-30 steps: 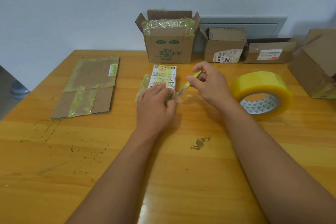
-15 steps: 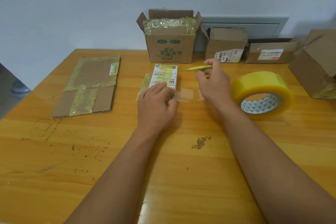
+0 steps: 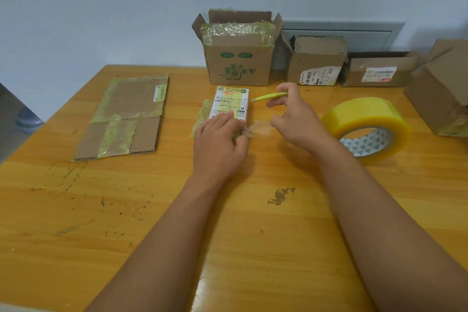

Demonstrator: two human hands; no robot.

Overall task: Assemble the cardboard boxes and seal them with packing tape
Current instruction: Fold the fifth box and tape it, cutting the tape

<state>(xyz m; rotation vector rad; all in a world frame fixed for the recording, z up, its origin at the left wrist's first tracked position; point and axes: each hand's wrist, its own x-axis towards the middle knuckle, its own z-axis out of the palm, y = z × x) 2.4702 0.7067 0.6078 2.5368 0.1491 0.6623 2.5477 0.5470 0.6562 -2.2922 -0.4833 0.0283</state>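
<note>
From over the person's shoulder, the head view shows the left hand [image 3: 219,142] lying flat on the near end of a small labelled box [image 3: 231,104] in the middle of the wooden table [image 3: 126,210], fingers straight and pressing it down. The right hand [image 3: 295,119] hovers just beside the box, pinching a slim yellow-green cutter [image 3: 269,96] between thumb and fingertips, its other fingers loosely curled. A short clear tail of tape [image 3: 259,128] sticks out from the box's near right corner onto the table, apart from the big yellow tape roll [image 3: 367,125] to the right. This looks like the sealing step on this box: the strip seems already cut, so next the loose tail wants smoothing down around the corner. A flattened carton [image 3: 126,114] lies to the left, and open boxes [image 3: 238,58] stand along the wall.
</note>
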